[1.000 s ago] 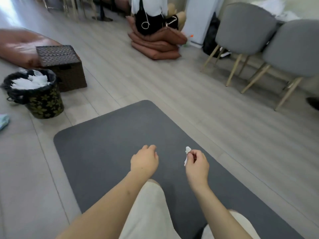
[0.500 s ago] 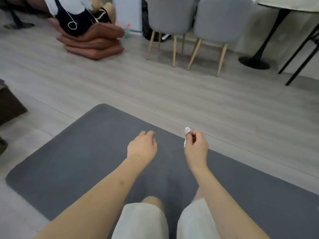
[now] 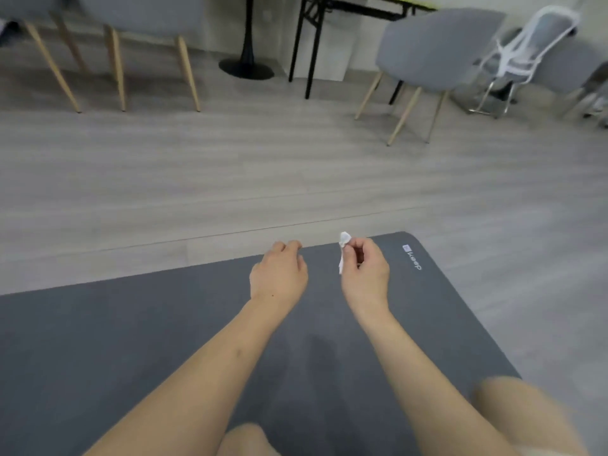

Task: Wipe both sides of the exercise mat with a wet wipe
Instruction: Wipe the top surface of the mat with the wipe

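- Pale wood floor [image 3: 296, 179], spread under everything.
- Grey mat [image 3: 131, 340] flat on floor, rounded corner and small logo [image 3: 412, 257] at far right.
- Grey chair [image 3: 434, 44] on wooden legs beyond mat, near black table legs [image 3: 301, 44].
- Left hand [image 3: 279, 276] over mat's far edge, fingers loosely curled, holding nothing.
- Right hand [image 3: 365, 274] above mat, pinching small white wipe [image 3: 343, 248] between thumb and fingertips.

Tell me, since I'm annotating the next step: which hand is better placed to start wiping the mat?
Probably the right hand: it already pinches the crumpled wet wipe above the grey mat, near its logo corner. The left hand hangs beside it, fingers loosely curled, holding nothing.
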Tool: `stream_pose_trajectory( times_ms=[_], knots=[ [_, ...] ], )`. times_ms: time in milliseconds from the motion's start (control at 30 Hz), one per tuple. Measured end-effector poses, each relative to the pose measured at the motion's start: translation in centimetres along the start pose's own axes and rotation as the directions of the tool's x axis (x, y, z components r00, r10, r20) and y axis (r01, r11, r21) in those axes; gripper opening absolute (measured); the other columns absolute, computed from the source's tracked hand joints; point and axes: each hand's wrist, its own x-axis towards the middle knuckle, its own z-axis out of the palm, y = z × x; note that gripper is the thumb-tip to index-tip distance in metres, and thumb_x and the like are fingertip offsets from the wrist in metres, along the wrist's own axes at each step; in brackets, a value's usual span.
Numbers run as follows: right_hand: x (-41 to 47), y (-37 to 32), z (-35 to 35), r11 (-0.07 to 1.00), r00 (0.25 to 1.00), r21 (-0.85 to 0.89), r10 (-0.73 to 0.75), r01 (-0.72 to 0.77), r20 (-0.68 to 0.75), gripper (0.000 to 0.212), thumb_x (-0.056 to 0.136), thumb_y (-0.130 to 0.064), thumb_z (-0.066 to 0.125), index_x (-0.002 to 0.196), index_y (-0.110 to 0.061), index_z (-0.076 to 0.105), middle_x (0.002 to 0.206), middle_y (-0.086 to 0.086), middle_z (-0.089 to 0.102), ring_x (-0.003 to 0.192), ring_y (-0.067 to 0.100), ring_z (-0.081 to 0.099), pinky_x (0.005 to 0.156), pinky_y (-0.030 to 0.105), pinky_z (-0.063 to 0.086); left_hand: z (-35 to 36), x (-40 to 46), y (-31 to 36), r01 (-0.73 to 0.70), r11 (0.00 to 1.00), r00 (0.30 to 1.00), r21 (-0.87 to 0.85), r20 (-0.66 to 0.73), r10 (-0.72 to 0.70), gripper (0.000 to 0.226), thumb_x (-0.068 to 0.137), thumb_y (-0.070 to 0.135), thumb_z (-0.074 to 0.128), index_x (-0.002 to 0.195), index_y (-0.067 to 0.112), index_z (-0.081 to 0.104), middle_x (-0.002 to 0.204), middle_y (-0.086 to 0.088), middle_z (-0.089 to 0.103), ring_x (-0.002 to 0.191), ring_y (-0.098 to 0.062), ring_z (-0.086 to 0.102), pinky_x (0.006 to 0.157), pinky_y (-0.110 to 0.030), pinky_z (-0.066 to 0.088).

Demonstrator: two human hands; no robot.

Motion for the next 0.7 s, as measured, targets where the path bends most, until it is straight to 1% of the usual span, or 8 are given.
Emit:
stream_pose_trajectory(
  times_ms=[100,267,367,467,533,600,700],
  knots=[
    [-0.2,1.8,-4.0,0.997,0.992,-0.047,0.053,-0.059,-0.112,0.015,0.099,-0.021,0.052,0.088,-0.026,0.06,0.087,0.001,0.066,0.082,0.02,0.062,0.074,0.035,0.051,2.2,-0.2,3.5,-0.091,0.996,0.994,-0.017,0.064,0.092,0.038,0.107,0.029,0.036,0.143,0.025,0.05,0.137,-0.001,0.054,0.114,-0.026,0.059,0.085,-0.04,0.044],
    [-2.4,4.4,-10.9,0.991,0.963,-0.051,0.104,-0.12,-0.25,0.017,0.099,-0.017,0.053,0.085,-0.024,0.059,0.088,-0.001,0.065,0.083,0.018,0.061,0.075,0.031,0.049,5.3,-3.1,9.5,-0.236,0.97,0.963,-0.051,0.123,0.24,0.04,0.107,0.029,0.037,0.144,0.025,0.049,0.139,-0.001,0.054,0.118,-0.025,0.059,0.091,-0.041,0.049],
    [-3.9,6.1,-15.1,0.989,0.945,-0.03,0.131,-0.146,-0.301,0.016,0.099,-0.017,0.053,0.087,-0.025,0.06,0.089,-0.001,0.065,0.084,0.018,0.062,0.076,0.033,0.051,7.5,-5.6,13.0,-0.279,0.959,0.944,-0.058,0.165,0.285,0.039,0.106,0.029,0.038,0.142,0.027,0.051,0.137,-0.001,0.055,0.118,-0.026,0.059,0.093,-0.042,0.05],
    [-5.3,7.6,-19.7,0.984,0.92,0.015,0.172,-0.178,-0.353,0.018,0.099,-0.017,0.052,0.087,-0.027,0.06,0.089,0.0,0.065,0.08,0.015,0.062,0.071,0.027,0.048,9.8,-8.2,16.5,-0.316,0.947,0.927,-0.049,0.194,0.32,0.038,0.105,0.03,0.038,0.141,0.028,0.051,0.135,-0.001,0.055,0.118,-0.025,0.059,0.093,-0.041,0.049],
    [-6.1,8.6,-23.3,0.984,0.898,0.028,0.172,-0.176,-0.406,0.017,0.099,-0.016,0.053,0.088,-0.026,0.061,0.089,-0.001,0.065,0.079,0.013,0.062,0.07,0.024,0.046,11.4,-9.9,19.5,-0.346,0.937,0.914,-0.047,0.211,0.348,0.038,0.105,0.029,0.038,0.141,0.028,0.052,0.135,-0.001,0.055,0.118,-0.025,0.059,0.092,-0.041,0.049],
    [-6.9,10.0,-27.2,0.984,0.868,0.015,0.161,-0.175,-0.47,0.015,0.1,-0.016,0.055,0.089,-0.024,0.062,0.09,-0.002,0.065,0.083,0.014,0.062,0.073,0.027,0.048,13.0,-11.9,23.2,-0.393,0.918,0.891,-0.056,0.222,0.396,0.038,0.106,0.028,0.038,0.142,0.027,0.051,0.135,-0.001,0.055,0.117,-0.025,0.059,0.09,-0.041,0.05],
    [-8.3,13.0,-33.4,0.98,0.813,0.005,0.167,-0.199,-0.558,0.011,0.1,-0.021,0.057,0.091,-0.025,0.062,0.089,0.0,0.067,0.082,0.017,0.064,0.074,0.036,0.052,15.8,-15.5,29.8,-0.49,0.868,0.837,-0.082,0.235,0.495,0.038,0.106,0.029,0.038,0.143,0.027,0.051,0.134,0.0,0.056,0.116,-0.024,0.06,0.087,-0.039,0.048]
  ],
)
